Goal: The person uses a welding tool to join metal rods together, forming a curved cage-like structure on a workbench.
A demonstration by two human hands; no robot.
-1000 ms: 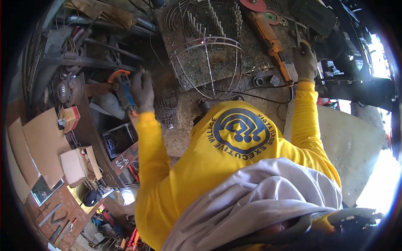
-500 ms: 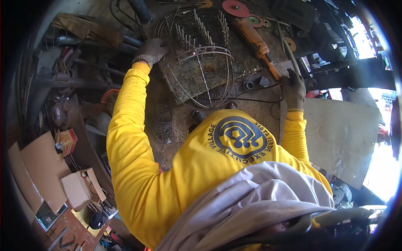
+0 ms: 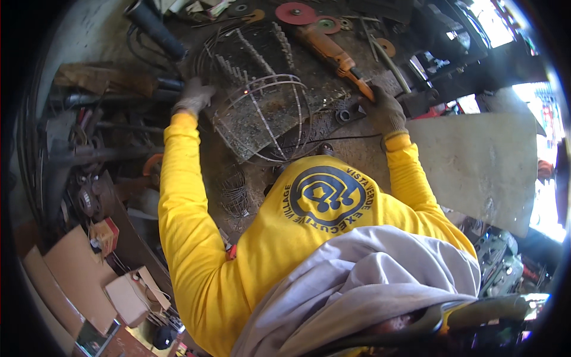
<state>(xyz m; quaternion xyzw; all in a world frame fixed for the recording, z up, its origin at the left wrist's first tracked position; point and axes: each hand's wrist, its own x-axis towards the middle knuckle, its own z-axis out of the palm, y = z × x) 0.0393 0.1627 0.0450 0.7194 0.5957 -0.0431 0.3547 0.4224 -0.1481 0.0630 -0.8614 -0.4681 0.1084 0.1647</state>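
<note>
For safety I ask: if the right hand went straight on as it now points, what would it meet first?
The right hand would probably meet the orange power tool first, at its near end; depth is unclear, so they may already touch.

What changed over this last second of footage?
The left hand moved forward from beside the orange-guarded tool to near the table's left edge. The right hand came back from the tan disc to the orange grinder's rear end; its grip is unclear. The wire cage, grinder and red disc stayed put.
</note>
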